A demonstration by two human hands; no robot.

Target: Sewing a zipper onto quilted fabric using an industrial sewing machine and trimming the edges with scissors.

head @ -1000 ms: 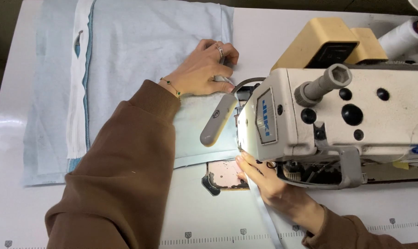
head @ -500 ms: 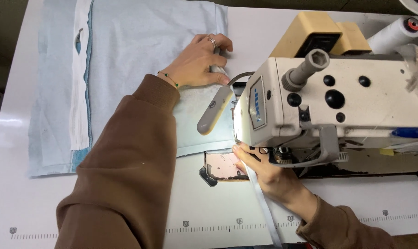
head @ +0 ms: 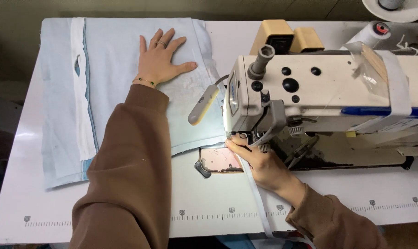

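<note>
left hand (head: 160,57): flat, fingers spread wide on the pale blue fabric sheet (head: 117,46), at 11 o'clock
right hand (head: 257,161): pinching the narrow white tape strip (head: 257,203) under the cream sewing machine (head: 310,87)
progress: judged early; most fabric lies unfed on the white tabletop (head: 209,203)

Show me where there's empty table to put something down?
Bare white table lies along the ruler strip, between the brown sleeve and the right hand. More sits right of the wrist, below the sewing machine. The pale blue fabric under the left hand fills the far left.
</note>
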